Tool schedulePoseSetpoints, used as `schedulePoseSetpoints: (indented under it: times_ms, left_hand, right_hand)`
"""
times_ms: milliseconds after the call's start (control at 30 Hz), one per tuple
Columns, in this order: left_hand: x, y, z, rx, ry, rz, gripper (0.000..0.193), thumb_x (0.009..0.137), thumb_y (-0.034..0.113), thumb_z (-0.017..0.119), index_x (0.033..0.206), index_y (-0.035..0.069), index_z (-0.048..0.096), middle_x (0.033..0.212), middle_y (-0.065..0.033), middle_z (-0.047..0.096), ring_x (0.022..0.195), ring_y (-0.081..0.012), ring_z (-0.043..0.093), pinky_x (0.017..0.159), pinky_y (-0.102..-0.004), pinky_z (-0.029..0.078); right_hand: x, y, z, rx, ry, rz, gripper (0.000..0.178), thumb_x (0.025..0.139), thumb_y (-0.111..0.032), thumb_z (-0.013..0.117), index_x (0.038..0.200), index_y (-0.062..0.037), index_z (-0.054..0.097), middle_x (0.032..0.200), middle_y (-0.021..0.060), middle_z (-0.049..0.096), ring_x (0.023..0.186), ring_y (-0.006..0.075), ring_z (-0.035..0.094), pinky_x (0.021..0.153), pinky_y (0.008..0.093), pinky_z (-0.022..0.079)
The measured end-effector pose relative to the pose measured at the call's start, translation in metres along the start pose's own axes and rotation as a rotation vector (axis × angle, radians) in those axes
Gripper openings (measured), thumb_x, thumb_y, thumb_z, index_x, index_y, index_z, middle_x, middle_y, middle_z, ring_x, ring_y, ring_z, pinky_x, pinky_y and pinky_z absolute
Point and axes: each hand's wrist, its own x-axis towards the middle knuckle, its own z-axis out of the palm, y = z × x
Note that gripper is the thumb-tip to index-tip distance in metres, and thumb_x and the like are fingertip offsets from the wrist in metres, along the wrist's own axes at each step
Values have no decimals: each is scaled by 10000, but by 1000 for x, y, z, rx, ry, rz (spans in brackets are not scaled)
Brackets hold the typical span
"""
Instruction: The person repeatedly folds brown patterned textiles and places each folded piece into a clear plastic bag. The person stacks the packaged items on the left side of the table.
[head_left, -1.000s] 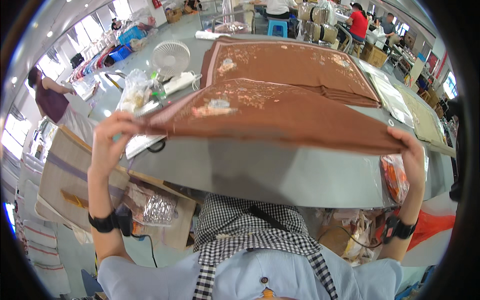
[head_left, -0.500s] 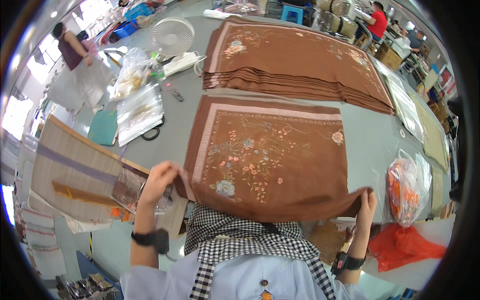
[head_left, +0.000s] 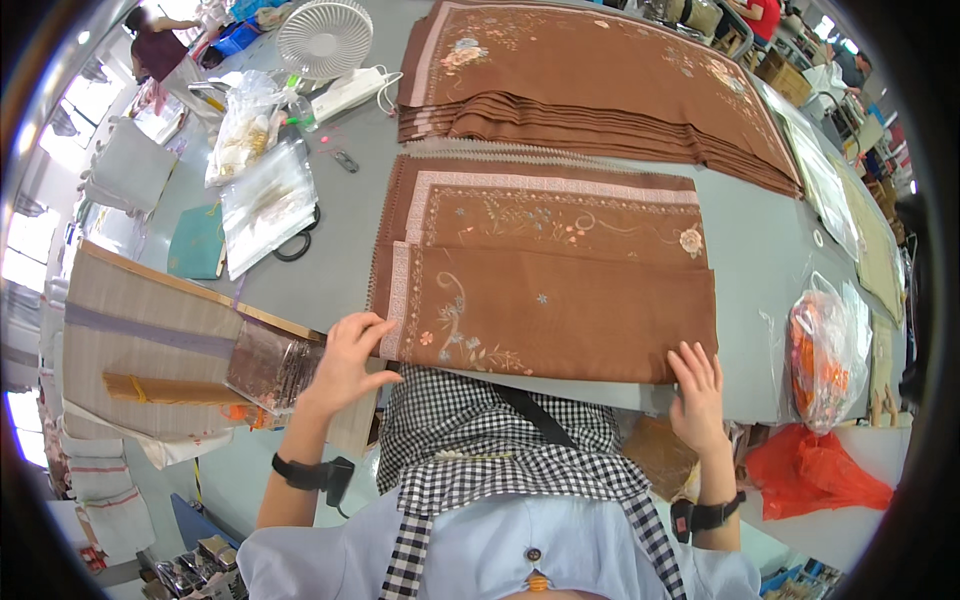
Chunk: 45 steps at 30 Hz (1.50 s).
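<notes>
Going left to right, clock centred on the cloth. Teal booklet (head_left: 197,243) at 10 o'clock, clear plastic sleeves (head_left: 268,205) just beside it, both well apart from the work. Clear packet (head_left: 262,368) at 9 o'clock from my left wrist, near.

Left hand (head_left: 348,368): fingers open, thumb spread away. Fingertips lap the pale border at the cloth's near-left corner; not closed on anything. Cloth runs from about 12 to 3 o'clock off those fingers.

Brown floral cloth (head_left: 560,315): on the grey surface (head_left: 755,290), right in front of me. Long axis 9-to-3. One layer lies over the near half, its edge also roughly 9-to-3; far strip with pale border shows beyond it. Stack of brown cloths (head_left: 610,75) at 12 o'clock, narrow gap between.

Right hand (head_left: 698,400): fingers extended over the near-right corner, no grip that I can see; underside of the fingers hidden. Cloth lies 9 to 12 o'clock from here.

Key relation, I'd say: near edge spans hand to hand, one corner each, neither hand clearly nearer.

Clear bag with orange contents (head_left: 818,360) at 4 o'clock, apart from my right hand.
</notes>
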Motion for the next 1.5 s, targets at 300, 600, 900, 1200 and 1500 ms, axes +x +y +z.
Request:
schedulePoseSetpoints:
  times_ms: [300,600,900,1200,1500]
  left_hand:
    - [-11,-1,-45,-761,231,-418,235,867,-41,548,1082,-2,633,972,-69,651,854,-110,600,772,-239,474]
    - [132,-56,43,-162,472,-436,250,964,83,442,1165,59,589,1059,-165,633,1018,-342,596,882,-378,457]
    - [145,48,72,98,472,311,327,842,111,618,1161,46,584,1257,-124,540,1160,-325,505,964,-436,391]
    - [121,177,164,-217,-138,552,747,916,556,479,1377,-28,421,1477,-181,367,1386,-332,317,1106,-539,253]
    - [55,-8,42,-83,359,-552,466,910,323,610,1172,-60,577,1296,-185,514,1221,-354,466,1037,-425,376]
  right_hand:
    - [-9,31,-48,640,115,393,171,893,45,530,1015,21,648,947,77,686,919,171,644,864,297,481]
    - [131,72,35,379,712,269,170,965,-111,562,1038,34,612,888,139,671,782,199,617,766,284,484]
    - [92,67,42,1,389,486,540,919,-266,635,1321,46,453,1208,226,583,1090,357,579,913,390,484]
    - [133,-11,2,1529,246,480,367,927,-136,603,1261,-3,529,1104,85,638,978,169,631,752,295,519]
    - [151,-133,73,653,-290,81,544,876,-173,661,1364,-46,456,1224,171,579,1088,376,549,923,484,423]
